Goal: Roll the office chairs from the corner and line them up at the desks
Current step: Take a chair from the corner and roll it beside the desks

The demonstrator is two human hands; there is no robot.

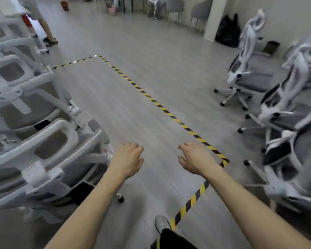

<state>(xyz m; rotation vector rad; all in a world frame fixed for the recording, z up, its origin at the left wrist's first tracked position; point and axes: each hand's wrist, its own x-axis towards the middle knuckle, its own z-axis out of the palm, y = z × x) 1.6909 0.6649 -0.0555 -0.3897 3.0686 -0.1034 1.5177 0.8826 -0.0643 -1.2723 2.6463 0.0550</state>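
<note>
Your left hand [127, 159] and right hand [196, 158] are hovering over bare floor [133, 105], fingers loosely spread, gripping nothing, with office chairs [248, 76] standing clustered at right.

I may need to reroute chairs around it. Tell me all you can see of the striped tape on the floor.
The striped tape is a flat, narrow yellow-and-black band stuck to the grey plank floor. It marks a rectangular outline: one long run, a short leg at the far end, and a corner near the right hand. A shoe stands beside the near leg.
</note>
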